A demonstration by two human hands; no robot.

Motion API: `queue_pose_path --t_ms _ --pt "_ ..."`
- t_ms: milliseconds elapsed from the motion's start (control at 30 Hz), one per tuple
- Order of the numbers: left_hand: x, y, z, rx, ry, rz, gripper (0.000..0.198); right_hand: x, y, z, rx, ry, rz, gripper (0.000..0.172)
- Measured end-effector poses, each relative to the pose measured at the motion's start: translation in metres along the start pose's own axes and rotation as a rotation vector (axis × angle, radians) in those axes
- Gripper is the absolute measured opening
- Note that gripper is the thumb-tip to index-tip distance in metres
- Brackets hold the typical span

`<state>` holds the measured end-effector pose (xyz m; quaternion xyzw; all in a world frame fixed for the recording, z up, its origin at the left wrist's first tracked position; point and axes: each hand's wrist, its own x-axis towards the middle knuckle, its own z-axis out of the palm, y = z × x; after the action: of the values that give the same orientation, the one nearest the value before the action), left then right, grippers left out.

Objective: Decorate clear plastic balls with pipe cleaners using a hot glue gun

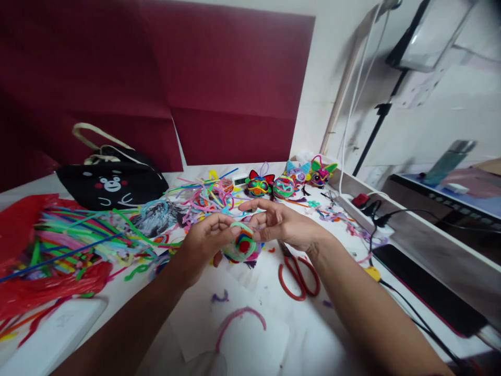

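Note:
Between both hands is a small round ornament (244, 246) made of fuzzy pipe cleaners, pale green round the outside with a red centre and blue and orange rings. My left hand (209, 237) grips its left side, thumb pressed on the front. On the opposite side, my right hand (279, 223) pinches the edge with thumb and a finger, while the index finger stretches away. Red-handled scissors (299, 277) lie just below the right hand. A curved pink pipe cleaner (238, 316) rests on white paper (254, 350) nearer to me.
Finished ornaments with pointed ears (260, 185) stand at the back. Bundled pipe cleaners (78, 240) in a red plastic bag (88, 282) lie left, before a black bag (111, 185). A phone (426, 290), cables and a power strip (364, 214) line the right edge.

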<state>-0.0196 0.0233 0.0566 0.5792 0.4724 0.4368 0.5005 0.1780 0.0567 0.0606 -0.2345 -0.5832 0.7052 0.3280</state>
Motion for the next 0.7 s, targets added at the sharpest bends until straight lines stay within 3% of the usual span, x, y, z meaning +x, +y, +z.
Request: queue_pose_path --t_ms 200,700 --pt "-0.001 -0.005 0.003 -0.010 -0.051 -0.023 0.033 0.002 0.003 0.003 -0.012 0.012 0.025 0.061" --pt "0.000 -0.011 0.005 0.012 -0.001 -0.032 0.025 0.004 0.008 0.005 -0.025 0.008 0.011 0.055"
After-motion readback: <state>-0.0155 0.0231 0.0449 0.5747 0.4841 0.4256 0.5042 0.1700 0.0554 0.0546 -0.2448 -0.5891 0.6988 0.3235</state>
